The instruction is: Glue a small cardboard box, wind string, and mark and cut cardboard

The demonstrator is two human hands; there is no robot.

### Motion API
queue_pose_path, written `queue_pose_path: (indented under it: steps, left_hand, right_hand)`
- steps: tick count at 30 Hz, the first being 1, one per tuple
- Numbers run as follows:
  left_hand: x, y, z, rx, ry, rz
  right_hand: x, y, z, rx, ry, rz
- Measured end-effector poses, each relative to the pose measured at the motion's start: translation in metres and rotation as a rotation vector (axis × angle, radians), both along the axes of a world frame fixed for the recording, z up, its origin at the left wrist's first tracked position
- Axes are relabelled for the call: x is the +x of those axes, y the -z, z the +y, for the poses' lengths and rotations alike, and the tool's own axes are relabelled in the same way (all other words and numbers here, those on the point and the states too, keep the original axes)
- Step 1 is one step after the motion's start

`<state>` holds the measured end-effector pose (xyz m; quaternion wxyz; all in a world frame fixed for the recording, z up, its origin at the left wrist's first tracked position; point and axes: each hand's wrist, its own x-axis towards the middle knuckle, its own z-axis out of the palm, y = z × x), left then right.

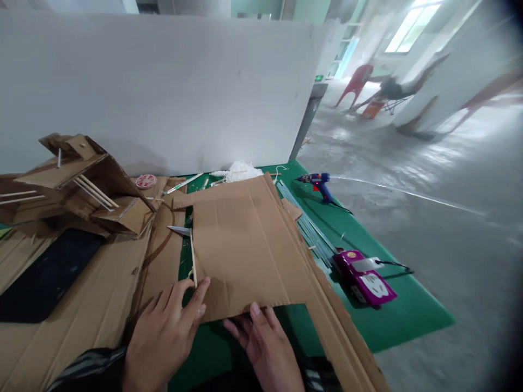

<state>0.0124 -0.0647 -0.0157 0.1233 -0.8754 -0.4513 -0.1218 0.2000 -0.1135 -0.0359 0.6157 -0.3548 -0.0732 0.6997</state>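
A large cardboard sheet (245,234) with a cut-out at its near edge lies over the green mat. My left hand (165,326) is at its left edge, pinching the lower end of a thin wooden stick (193,258) that lies along that edge. My right hand (265,340) grips the near edge of the sheet, thumb on top and fingers partly hidden underneath. Beyond the stick a pointed grey blade (178,231) pokes out from the sheet's left edge; the rest of it is hidden.
On the left stand a cardboard structure (85,185) with sticks and a dark flat panel (49,277). White string (243,171) lies by the white partition (163,92). To the right are clear glue sticks (312,231), a blue glue gun (321,185) and a purple power strip (365,277).
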Motion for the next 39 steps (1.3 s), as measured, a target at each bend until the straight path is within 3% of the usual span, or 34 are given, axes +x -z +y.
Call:
queue_pose_path:
  steps: [9, 18, 23, 26, 29, 32, 36, 39]
  left_hand:
    - [0.003, 0.006, -0.001, -0.153, 0.01, -0.066]
    - [0.002, -0.009, -0.002, -0.498, 0.117, -0.539]
    - [0.006, -0.038, 0.012, -0.529, 0.191, -0.629]
    - [0.009, -0.063, 0.026, -0.401, 0.292, -0.636]
    - [0.011, -0.082, 0.036, -0.286, 0.318, -0.578]
    - [0.014, -0.088, 0.04, -0.188, 0.343, -0.518]
    - [0.016, -0.084, 0.04, -0.135, 0.354, -0.454]
    - [0.015, -0.081, 0.041, -0.126, 0.346, -0.422]
  right_hand:
    - [0.001, -0.003, -0.003, 0.062, -0.058, -0.199]
    - [0.016, -0.019, 0.012, 0.184, -0.109, -0.291]
    - [0.04, -0.049, 0.033, 0.238, -0.123, -0.54]
    - [0.056, -0.072, 0.05, 0.29, -0.083, -0.634]
    - [0.07, -0.084, 0.064, 0.356, -0.153, -0.786]
    - [0.082, -0.082, 0.073, 0.449, -0.196, -1.056]
    - [0.09, -0.061, 0.08, 0.439, -0.146, -1.365]
    - [0.09, -0.041, 0.085, 0.478, -0.369, -1.833]
